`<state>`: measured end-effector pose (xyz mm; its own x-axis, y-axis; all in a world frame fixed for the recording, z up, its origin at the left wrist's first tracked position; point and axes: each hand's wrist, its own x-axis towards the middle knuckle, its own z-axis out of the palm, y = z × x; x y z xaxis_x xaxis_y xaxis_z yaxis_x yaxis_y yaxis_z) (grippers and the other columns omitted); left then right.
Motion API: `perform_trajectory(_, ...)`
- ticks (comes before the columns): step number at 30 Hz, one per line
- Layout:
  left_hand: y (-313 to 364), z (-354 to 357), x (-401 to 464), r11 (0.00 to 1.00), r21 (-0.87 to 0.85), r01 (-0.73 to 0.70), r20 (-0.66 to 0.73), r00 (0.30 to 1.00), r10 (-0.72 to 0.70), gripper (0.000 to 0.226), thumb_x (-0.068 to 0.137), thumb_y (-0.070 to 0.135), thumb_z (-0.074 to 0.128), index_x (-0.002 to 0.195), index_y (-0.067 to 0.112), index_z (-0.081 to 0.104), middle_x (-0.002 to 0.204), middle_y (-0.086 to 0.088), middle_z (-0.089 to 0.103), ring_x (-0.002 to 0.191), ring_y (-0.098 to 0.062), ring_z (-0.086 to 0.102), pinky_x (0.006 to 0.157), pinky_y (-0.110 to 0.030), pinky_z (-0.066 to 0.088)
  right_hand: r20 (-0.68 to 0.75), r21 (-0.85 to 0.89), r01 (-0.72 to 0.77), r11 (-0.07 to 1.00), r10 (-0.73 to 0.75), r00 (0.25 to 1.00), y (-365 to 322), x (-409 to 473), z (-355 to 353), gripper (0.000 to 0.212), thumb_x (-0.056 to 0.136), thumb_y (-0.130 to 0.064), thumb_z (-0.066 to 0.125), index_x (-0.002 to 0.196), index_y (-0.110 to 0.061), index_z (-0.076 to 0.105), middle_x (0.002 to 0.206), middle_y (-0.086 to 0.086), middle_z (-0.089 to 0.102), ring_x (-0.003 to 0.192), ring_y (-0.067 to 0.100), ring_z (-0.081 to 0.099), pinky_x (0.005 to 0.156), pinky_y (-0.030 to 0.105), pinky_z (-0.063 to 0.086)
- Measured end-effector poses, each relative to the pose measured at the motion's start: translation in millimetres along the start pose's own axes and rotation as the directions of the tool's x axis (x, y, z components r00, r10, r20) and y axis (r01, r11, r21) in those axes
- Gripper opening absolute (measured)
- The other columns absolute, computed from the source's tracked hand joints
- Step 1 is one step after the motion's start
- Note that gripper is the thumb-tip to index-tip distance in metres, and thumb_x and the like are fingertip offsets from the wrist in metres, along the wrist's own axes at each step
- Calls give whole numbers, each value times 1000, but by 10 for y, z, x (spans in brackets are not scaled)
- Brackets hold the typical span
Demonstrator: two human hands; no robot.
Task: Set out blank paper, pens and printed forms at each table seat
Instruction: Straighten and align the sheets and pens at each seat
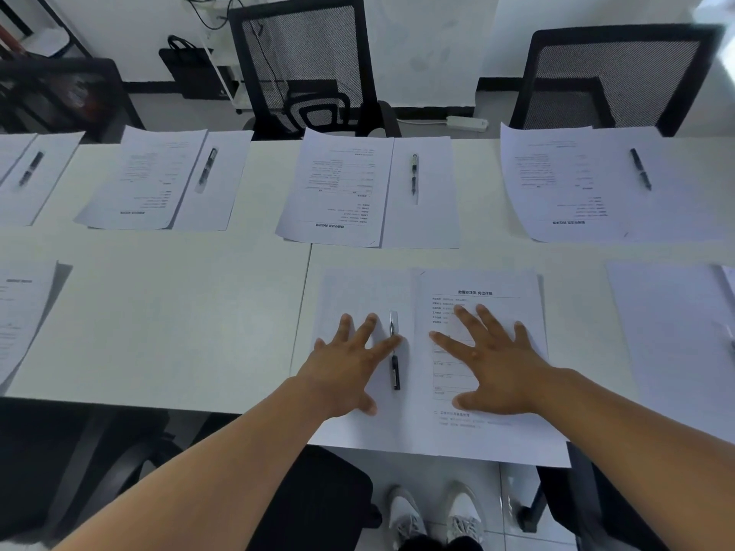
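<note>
Both hands flat, fingers spread: left hand (350, 363) presses blank paper (358, 296) beside the pen (393, 353); right hand (493, 363) presses printed form (477, 431); sheets overhang tabletop (167, 320) edge; lifting carelessly risks slippage, pen rolling.

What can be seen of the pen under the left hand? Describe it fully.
The pen is slim, with a clear, silvery upper part and a black lower part. It lies flat on the blank sheet, pointing away from the person, just left of the printed form. The left hand, fingers spread, rests one fingertip across its middle.
</note>
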<state>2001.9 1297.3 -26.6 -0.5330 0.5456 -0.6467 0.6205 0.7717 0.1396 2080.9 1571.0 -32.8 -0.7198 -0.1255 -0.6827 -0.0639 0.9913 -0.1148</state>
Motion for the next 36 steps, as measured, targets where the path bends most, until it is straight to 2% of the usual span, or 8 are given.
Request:
perform_trajectory(20, 6, -4, -7, 1000, -21, -3, -8, 1000, 3, 125, 89, 45, 89, 170, 49, -6, 181, 2, -20, 166, -40, -20, 126, -77, 24, -17, -2, 8, 1000, -8, 1000, 2, 5, 4, 109, 90, -77, 58, 160, -59, -24, 168, -4, -47, 156, 29, -42, 126, 73, -6)
perform_trajectory(31, -5, 5, -64, 1000, -8, 8, -46, 999, -8, 125, 89, 50, 88, 172, 46, -6, 181, -1, -23, 167, -40, -20, 128, -72, 21, -29, -17, 3, 1000, -4, 1000, 3, -107, -6, 114, 87, -83, 56, 161, -56, -26, 167, -6, -47, 156, 29, -43, 126, 74, -7)
perform_trajectory(36, -37, -11, -200, 997, -75, 33, -54, 998, -37, 127, 87, 48, 90, 170, 50, -6, 181, 3, -23, 168, -38, -18, 129, -73, 19, -40, -24, 2, 1000, -3, 999, -19, -241, -55, 114, 87, -84, 54, 161, -54, -27, 168, -4, -47, 156, 30, -42, 126, 74, -8)
